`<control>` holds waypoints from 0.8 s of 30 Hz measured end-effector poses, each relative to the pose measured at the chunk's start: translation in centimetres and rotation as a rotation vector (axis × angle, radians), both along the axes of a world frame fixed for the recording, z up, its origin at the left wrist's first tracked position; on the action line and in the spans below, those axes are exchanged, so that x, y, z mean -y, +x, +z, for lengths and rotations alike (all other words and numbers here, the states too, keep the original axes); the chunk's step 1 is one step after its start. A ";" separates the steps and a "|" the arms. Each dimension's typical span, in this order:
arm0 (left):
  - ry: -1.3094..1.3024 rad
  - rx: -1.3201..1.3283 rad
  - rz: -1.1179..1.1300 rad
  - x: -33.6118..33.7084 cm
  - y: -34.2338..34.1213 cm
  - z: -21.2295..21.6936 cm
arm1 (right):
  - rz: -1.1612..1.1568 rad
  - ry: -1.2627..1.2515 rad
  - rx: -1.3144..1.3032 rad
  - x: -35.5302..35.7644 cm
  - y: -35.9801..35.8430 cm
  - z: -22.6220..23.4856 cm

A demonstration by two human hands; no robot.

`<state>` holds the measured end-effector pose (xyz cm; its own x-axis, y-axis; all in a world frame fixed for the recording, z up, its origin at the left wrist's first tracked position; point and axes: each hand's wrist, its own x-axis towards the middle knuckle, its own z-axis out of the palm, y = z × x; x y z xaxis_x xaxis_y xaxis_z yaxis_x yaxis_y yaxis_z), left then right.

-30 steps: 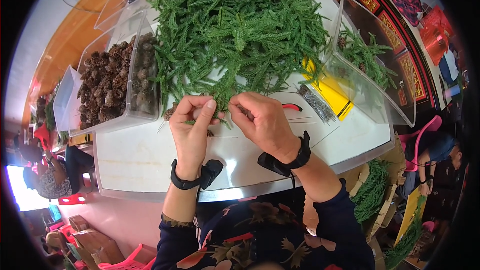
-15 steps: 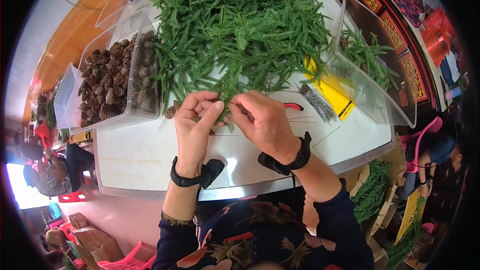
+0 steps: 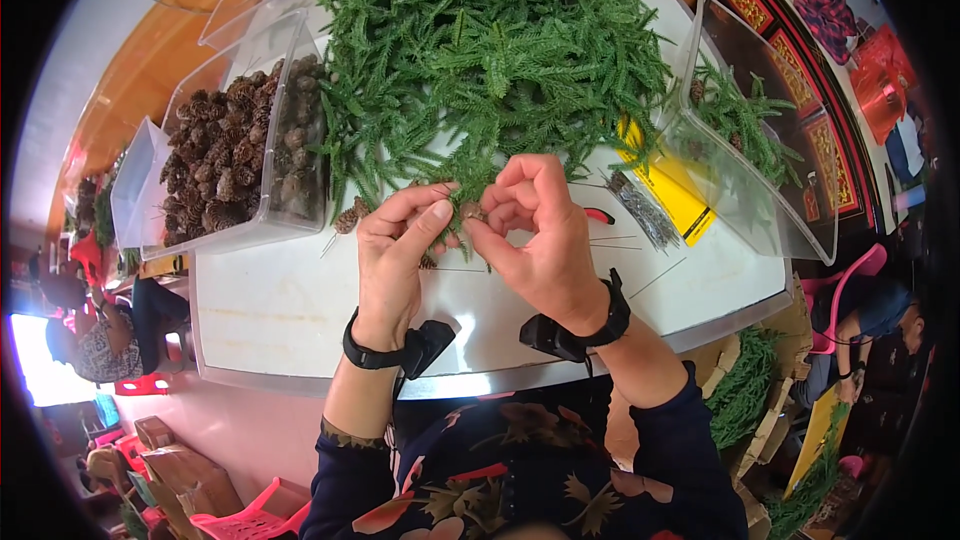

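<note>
Above the near part of the white table, my left hand (image 3: 393,255) is closed, pinching a green artificial fir sprig (image 3: 456,202) between thumb and fingers. My right hand (image 3: 545,240) meets it from the right, its thumb and curled fingers closed at a small brown pine cone (image 3: 473,210) set against the sprig. My fingers partly hide where cone and sprig touch. Just left of my left hand lies a loose pine cone (image 3: 349,216) with a thin wire. Beyond both hands spreads a big heap of fir sprigs (image 3: 500,50).
A clear bin (image 3: 268,165) full of pine cones stands left. Right is another clear bin (image 3: 745,190) holding finished-looking sprigs with cones (image 3: 735,120). Thin wires (image 3: 645,210) lie on a yellow packet (image 3: 690,215), near a red-handled tool (image 3: 600,215). Other people sit at both sides.
My right hand's fingers have lifted and opened out somewhat, uncovering the pine cone at the sprig. My left hand keeps its pinch in nearly the same place.
</note>
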<state>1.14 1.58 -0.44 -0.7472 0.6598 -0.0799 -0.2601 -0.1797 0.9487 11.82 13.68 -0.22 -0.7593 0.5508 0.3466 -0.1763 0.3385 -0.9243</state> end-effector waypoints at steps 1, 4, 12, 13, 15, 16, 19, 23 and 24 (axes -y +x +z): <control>0.016 -0.003 -0.003 -0.1 0.1 0.0 | 0.003 -0.089 0.001 0.0 0.0 0.0; 0.025 -0.093 0.017 -0.2 0.3 -0.1 | 0.033 -0.167 -0.016 0.0 -0.2 0.0; -0.102 -0.740 0.216 -0.1 0.7 -0.3 | 0.072 -0.189 -0.063 0.6 -0.1 -0.7; -0.093 -0.755 0.225 -0.3 1.0 -0.2 | 0.063 -0.209 -0.053 0.7 0.0 -0.8; -0.087 -0.782 0.255 -0.3 1.2 -0.2 | 0.082 -0.209 -0.062 1.0 0.2 -0.8; -0.085 -0.756 0.255 -0.3 1.4 -0.2 | 0.073 -0.213 -0.057 1.1 0.3 -0.9; -0.074 -0.701 0.247 -0.2 1.6 -0.1 | 0.059 -0.233 -0.064 1.5 0.1 -0.6; -0.085 -0.370 0.156 -0.3 1.9 0.0 | 0.043 -0.268 -0.072 1.4 0.0 -0.7; -0.078 -0.342 0.164 -0.3 2.0 0.2 | 0.054 -0.267 -0.065 1.3 0.1 -0.8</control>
<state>3.11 1.92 -0.26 -0.8343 0.5313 0.1469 0.0996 -0.1168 0.9881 11.87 12.33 -1.06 -0.7708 0.5885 0.2439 -0.2497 0.0732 -0.9656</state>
